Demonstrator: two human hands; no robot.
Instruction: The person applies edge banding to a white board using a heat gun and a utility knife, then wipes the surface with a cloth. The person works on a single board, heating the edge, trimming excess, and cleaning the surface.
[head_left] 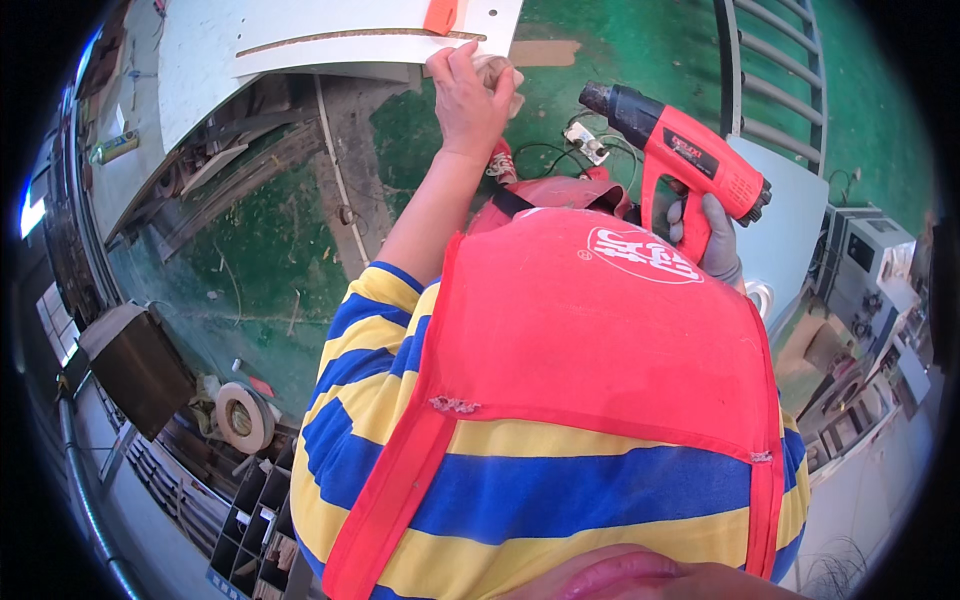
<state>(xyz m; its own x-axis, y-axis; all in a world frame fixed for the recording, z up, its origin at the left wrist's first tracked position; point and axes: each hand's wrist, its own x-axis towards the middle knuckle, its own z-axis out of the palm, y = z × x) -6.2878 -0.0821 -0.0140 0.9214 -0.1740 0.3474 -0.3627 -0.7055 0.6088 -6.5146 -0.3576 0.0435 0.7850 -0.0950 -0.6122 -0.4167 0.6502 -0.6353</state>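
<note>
My bare left hand (468, 104) is at the near right corner of a white panel (350, 22). Its fingers are closed on a crumpled pale cloth (508, 98), partly hidden behind them. A long brown slot or strip runs along the panel beside the fingertips. On the right, my right hand (718, 240), in a grey glove, is wrapped round the handle of a red and black heat gun (700, 165). The gun's dark nozzle points up and left, towards the panel's corner but apart from it. An orange flat piece (440, 15) lies on the panel.
A grey tubular rack (775, 75) stands at the far right, near a pale blue board (775, 215). A power socket (586, 143) with cables lies on the green floor (245, 280). At the left are a tape roll (245, 417), a brown box (137, 365) and stacked boards.
</note>
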